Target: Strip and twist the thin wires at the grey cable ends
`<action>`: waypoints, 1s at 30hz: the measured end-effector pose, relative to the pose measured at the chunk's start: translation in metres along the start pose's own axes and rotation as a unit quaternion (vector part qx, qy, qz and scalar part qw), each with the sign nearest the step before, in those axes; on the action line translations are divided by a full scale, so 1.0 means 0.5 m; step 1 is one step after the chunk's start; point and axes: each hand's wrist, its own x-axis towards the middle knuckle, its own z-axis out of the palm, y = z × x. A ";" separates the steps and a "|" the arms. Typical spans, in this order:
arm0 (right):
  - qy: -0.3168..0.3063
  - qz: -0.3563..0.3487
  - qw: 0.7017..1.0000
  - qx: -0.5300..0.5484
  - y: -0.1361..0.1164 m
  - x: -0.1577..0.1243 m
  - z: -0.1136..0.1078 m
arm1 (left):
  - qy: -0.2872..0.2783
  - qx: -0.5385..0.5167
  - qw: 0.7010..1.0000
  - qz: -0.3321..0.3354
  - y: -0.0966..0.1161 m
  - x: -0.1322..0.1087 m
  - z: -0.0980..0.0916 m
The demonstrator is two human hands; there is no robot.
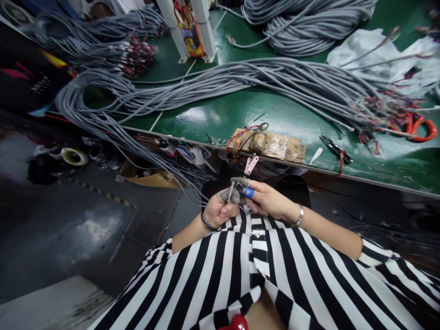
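Both hands meet close to my body, just below the front edge of the green workbench (240, 114). My left hand (220, 208) is closed, with taped fingertips pinching the end of a grey cable (192, 183) that runs up and left to the bundles on the bench. My right hand (268, 201) is closed too, a blue cap on one fingertip, gripping the same cable end from the right. A small pink clip (250, 164) hangs just above the hands.
Long bundles of grey cable (275, 78) cross the bench, their stripped coloured ends at the right. A taped brown block with red and black wires (271, 144), black cutters (335, 149), orange-handled pliers (421, 128) and white plastic (378, 50) lie there. Tape roll (74, 156) below left.
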 end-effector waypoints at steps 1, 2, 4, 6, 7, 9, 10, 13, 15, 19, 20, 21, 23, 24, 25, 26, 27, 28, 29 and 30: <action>0.005 0.000 1.000 0.003 0.001 -0.001 0.002 | -0.004 0.006 1.000 0.004 -0.001 0.000 0.000; 0.009 0.001 1.000 0.003 0.001 -0.001 0.004 | -0.008 0.013 1.000 0.008 -0.003 0.001 0.001; 0.018 0.005 1.000 0.003 0.003 -0.003 0.010 | -0.011 0.034 0.999 0.012 -0.007 0.001 0.003; 0.022 0.012 1.000 0.007 0.005 -0.004 0.013 | 0.001 0.066 0.998 0.018 -0.010 -0.001 0.009; 0.029 0.014 0.999 0.013 0.005 -0.004 0.011 | 0.006 0.087 0.996 0.018 -0.011 -0.003 0.013; 0.084 0.005 0.995 0.044 0.004 -0.005 -0.001 | -0.013 0.156 0.988 -0.011 -0.011 -0.013 0.022; 0.127 -0.007 0.990 0.067 0.003 -0.007 -0.011 | -0.032 0.195 0.980 -0.035 -0.011 -0.018 0.025; 0.235 -0.059 0.963 0.117 0.006 -0.021 -0.049 | -0.046 0.263 0.961 -0.065 -0.012 -0.032 0.028; 0.211 -0.058 0.971 0.095 0.015 -0.038 -0.065 | -0.003 0.236 0.972 -0.023 -0.014 -0.033 0.024; 0.062 -0.005 0.998 0.019 0.034 -0.065 -0.059 | 0.041 0.180 0.982 0.033 -0.023 -0.017 0.018; 0.034 -0.003 0.999 0.008 0.035 -0.067 -0.054 | 0.041 0.181 0.982 0.032 -0.024 -0.013 0.020; 0.013 -0.004 1.000 0.001 0.034 -0.068 -0.049 | 0.042 0.186 0.981 0.031 -0.025 -0.010 0.022; -0.014 -0.008 1.000 0.002 0.029 -0.065 -0.041 | 0.050 0.205 0.977 0.027 -0.024 -0.009 0.030; -0.021 -0.006 1.000 0.006 0.025 -0.063 -0.038 | 0.057 0.216 0.974 0.025 -0.024 -0.010 0.035; -0.025 -0.002 1.000 0.012 0.023 -0.061 -0.035 | 0.064 0.229 0.971 0.023 -0.023 -0.011 0.039; -0.027 0.003 0.999 0.017 0.021 -0.060 -0.034 | 0.071 0.241 0.968 0.021 -0.022 -0.012 0.042; -0.028 0.006 0.999 0.021 0.020 -0.058 -0.032 | 0.076 0.252 0.965 0.018 -0.021 -0.014 0.045; -0.027 0.008 0.999 0.025 0.020 -0.058 -0.031 | 0.082 0.261 0.962 0.016 -0.020 -0.015 0.047; -0.024 0.007 0.999 0.029 0.020 -0.057 -0.030 | 0.086 0.269 0.959 0.015 -0.020 -0.015 0.048; -0.020 0.004 0.999 0.033 0.021 -0.057 -0.030 | 0.089 0.275 0.957 0.014 -0.019 -0.015 0.048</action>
